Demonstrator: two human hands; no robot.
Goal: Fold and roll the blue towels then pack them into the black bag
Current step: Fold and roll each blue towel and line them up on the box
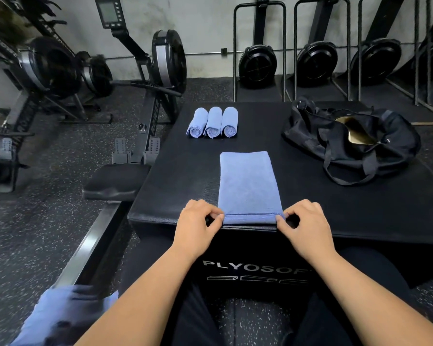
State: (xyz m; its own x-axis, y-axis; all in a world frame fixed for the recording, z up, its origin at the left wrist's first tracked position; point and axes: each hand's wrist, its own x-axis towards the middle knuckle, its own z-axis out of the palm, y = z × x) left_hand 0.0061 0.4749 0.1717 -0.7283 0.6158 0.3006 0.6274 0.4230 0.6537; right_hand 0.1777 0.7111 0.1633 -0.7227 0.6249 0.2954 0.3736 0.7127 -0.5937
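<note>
Left hand (198, 222): I pinch the near left corner of the folded blue towel (246, 183).
Right hand (304, 223): I pinch its near right corner.
Towel: flat lengthwise on the black plyo box (185, 176), near edge turned up at the box's front edge.
Rolled towels (212, 122): three side by side, at the far side.
Black bag (355, 141): unzipped, far right on the box.
Loose blue towels (60, 318): heaped at my lower left.

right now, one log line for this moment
step: starting roll | both hands pinch folded towel near edge | three rolled towels | bag open
</note>
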